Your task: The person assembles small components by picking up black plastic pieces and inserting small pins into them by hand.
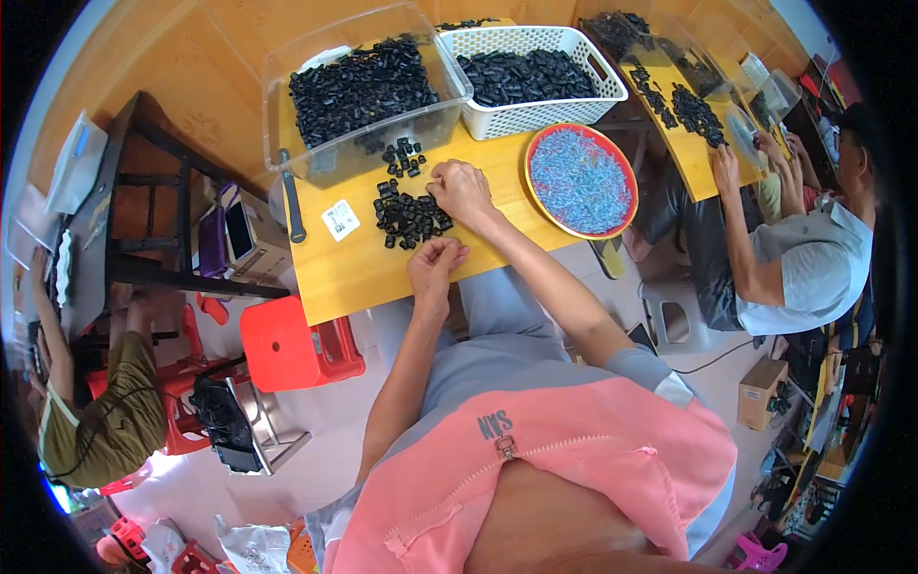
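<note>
Left hand (437,270) and right hand (464,191) curl (cannot tell if clamped); small black cylindrical plastic pieces (409,217) lie just beyond the left.

Wood-toned wall (191,86), pale floor (330,421)

The orange-brown wall curves from ten to one o'clock. A yellow table (325,277) stands at twelve, a second yellow table (703,177) at two, black-framed furniture (153,273) at ten, a white stool (669,290) at three, and a red stool (277,344) at eight.
</note>
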Demonstrator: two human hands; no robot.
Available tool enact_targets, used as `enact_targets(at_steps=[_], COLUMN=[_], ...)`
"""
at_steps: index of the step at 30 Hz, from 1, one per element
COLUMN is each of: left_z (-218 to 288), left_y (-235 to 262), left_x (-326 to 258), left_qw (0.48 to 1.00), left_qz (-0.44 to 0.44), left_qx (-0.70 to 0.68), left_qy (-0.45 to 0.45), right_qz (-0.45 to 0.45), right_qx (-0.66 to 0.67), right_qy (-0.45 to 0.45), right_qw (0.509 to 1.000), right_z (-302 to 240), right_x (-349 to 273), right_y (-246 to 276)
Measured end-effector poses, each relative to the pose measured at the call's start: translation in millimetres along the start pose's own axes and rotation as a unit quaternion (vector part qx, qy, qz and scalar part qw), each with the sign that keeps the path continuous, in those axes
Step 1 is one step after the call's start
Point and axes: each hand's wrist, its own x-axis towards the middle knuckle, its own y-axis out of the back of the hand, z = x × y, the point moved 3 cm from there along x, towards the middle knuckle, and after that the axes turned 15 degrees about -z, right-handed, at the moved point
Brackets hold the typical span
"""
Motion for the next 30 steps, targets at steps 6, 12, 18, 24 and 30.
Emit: enact_targets(at_steps=[6,12,18,24,30], left_z=[3,9,29,16,15], left_y=[-2,1,-3,5,10], left_x=[-2,-4,-5,-12,-19], left_qw=[1.000,0.996,0.983,0.990,0.997], left_qz=[-0.002,-0.007,-0.004,-0.037,-0.014], left_qx=[-0.017,-0.091,-0.164,-0.131,-0.073], left_qy=[-0.007,-0.018,-0.083,-0.032,-0.023], right_qz=[-0.051,-0.100,-0.108,-0.010,0.076], right_qx=[-0.038,0.396,0.424,0.253,0.099], right_qy=[0.014,0.037,0.030,0.104,0.004], right_qw=[0.998,0.912,0.899,0.962,0.992], right_z=[1,14,-11,-26,20], right_x=[13,-10,-67,-106,-82], right_y=[-12,4,18,13,12])
